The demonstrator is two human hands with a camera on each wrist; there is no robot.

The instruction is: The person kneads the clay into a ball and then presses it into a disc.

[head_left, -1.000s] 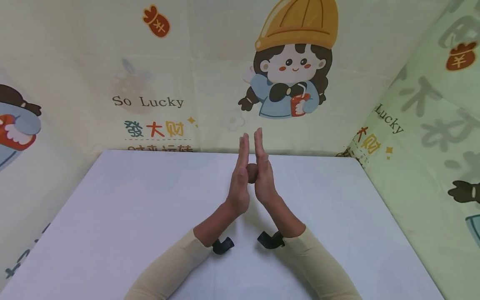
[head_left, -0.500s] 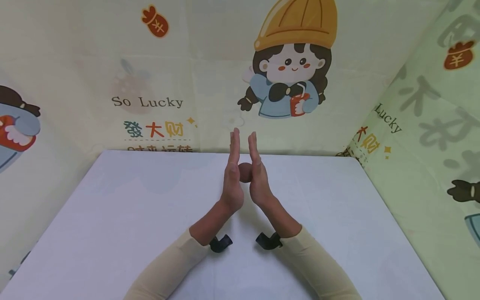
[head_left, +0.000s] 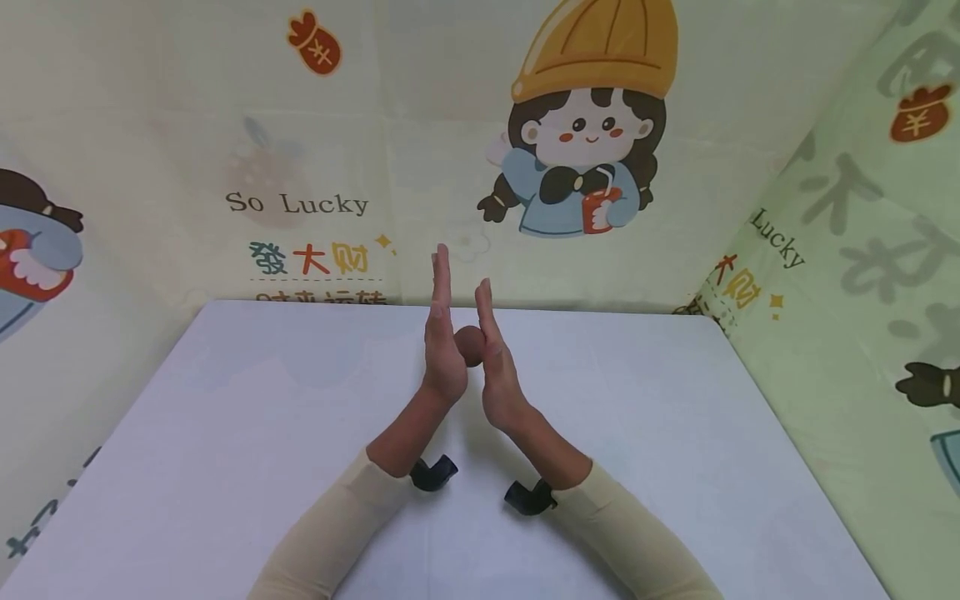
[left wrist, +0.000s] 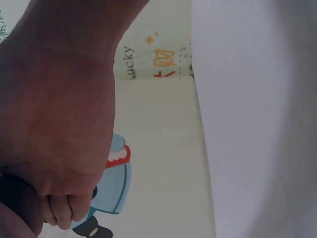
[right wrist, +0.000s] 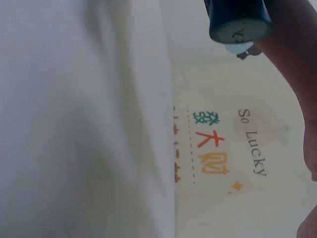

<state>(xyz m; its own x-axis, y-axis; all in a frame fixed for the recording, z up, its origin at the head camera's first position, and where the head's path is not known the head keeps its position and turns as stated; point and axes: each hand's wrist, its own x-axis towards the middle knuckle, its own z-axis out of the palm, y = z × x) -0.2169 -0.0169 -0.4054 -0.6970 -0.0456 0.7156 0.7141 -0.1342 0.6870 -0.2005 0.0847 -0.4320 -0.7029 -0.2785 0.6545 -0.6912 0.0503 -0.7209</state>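
Observation:
In the head view a small brown ball (head_left: 469, 345), smooth and round, sits between two upright palms above the table. My left hand (head_left: 446, 354) presses it from the left with straight fingers. From the other side my right hand (head_left: 500, 379) presses it, its fingers also straight. The left fingertips reach higher than the right ones. The left wrist view shows part of the dark ball (left wrist: 19, 201) at the lower left, beside a large blurred palm. In the right wrist view the ball is hidden, and only edges of a hand and forearm show on the right.
A white table (head_left: 262, 433) lies below the hands. Behind it hangs a cream cloth (head_left: 435, 133) with cartoon prints, which also runs along both sides. Black wrist mounts (head_left: 435, 473) stick out inward from both beige sleeves (head_left: 337, 517).
Both hands and the ball have shifted left. The left hand has slid forward and the right hand back, so the left fingertips now stand higher. The ball stays between the palms.

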